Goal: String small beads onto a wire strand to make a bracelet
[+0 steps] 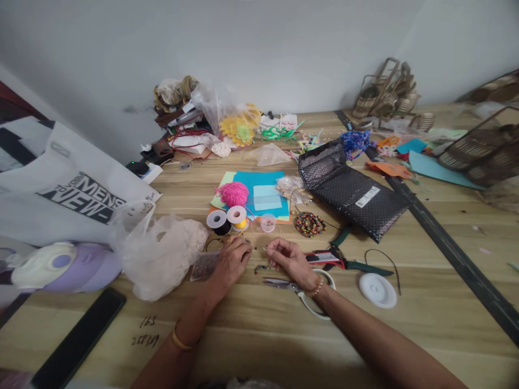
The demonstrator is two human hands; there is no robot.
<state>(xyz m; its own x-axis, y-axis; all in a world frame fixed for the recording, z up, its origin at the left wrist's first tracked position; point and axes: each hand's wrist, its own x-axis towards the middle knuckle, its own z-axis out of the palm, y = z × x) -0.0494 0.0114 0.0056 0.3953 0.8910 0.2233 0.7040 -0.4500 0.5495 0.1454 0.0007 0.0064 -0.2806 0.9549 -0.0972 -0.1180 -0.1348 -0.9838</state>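
My left hand point(233, 260) is palm down on the wooden table, beside a small clear bag of beads point(203, 266). Its fingers are bent together; whatever is under the fingertips is hidden. Thumb and forefinger of my right hand point(288, 261) pinch the end of a short strand of small dark beads point(261, 269), which trails to the left on the table. Below that hand lie scissors point(302, 294), partly covered by my wrist. A few tiny loose beads are between the hands. Beyond them stand a black thread spool point(219, 222), a yellow thread spool point(237, 217) and a clear spool point(268, 222).
Pink yarn point(233, 194) rests on coloured paper point(259, 180). To the right are a coiled multicoloured bead string point(310, 224), a black bubble mailer point(352, 189), pliers point(365, 267) and a white lid point(378, 290). A plastic bag point(158, 254) and a phone point(81, 337) lie left.
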